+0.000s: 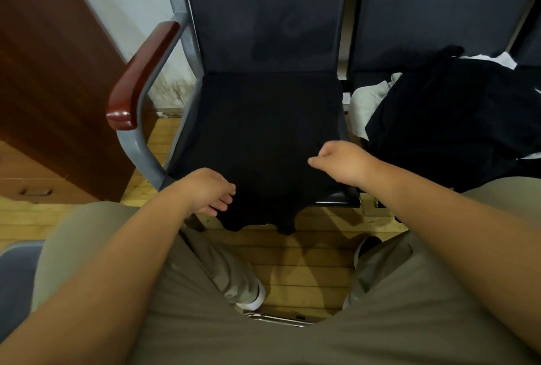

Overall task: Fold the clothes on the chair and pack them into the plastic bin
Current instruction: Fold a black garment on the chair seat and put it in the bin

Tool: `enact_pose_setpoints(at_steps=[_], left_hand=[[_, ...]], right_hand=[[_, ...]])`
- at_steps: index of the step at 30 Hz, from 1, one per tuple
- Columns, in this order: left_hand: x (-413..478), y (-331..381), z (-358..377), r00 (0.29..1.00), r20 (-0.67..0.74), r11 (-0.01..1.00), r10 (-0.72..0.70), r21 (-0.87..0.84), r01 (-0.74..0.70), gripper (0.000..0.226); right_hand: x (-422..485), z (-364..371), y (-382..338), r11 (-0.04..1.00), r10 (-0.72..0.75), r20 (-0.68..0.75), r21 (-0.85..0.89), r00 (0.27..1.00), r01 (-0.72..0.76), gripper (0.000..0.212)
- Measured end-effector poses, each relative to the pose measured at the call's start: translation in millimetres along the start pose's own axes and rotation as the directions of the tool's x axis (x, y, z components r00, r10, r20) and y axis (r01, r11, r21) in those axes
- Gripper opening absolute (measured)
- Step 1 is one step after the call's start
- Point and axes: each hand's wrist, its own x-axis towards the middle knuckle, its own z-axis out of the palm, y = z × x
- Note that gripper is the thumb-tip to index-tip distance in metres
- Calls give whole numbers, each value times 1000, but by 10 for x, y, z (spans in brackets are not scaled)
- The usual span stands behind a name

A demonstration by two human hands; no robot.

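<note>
Left hand (210,192), fingers relaxed, touching black garment (263,130) at seat's 7 o'clock. Right hand (342,162) curling at 5 o'clock, grip unclear. Garment lying spread over chair (263,13) seat, hem overhanging. Risk: overhang dragging garment floorward during fold.

Black garment (263,130) spread flat and smooth over the seat of the chair (263,13), covering nearly all of it. Near hem hanging over the front edge of the chair, ending in two short uneven tips. Chair padded in dark grey, with grey metal frame and red-brown wooden armrest on its left side. Just right of the chair, on the next seat, an unfolded heap of clothes (453,118): mostly black, crumpled, with a pale grey piece (366,104) at the side nearest the chair.
</note>
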Motion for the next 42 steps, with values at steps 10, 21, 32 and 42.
enact_pose_setpoints(at_steps=[10,21,32,42], left_hand=[[177,-672,192,939,101,870,-327,-355,341,30],[482,-764,143,926,170,795,-338,-474,378,44],[662,-864,245,946,157,921,-283,-232,314,37],[595,-827,173,955,129,849,-267,-437,296,20]], right_hand=[[-306,1043,244,801,269,536,337,800,-494,56],[-16,1379,524,827,202,487,380,850,-414,76],[18,1373,562,886,271,390,257,880,-387,41],[-36,1271,581,874,221,461,297,859,-384,31]])
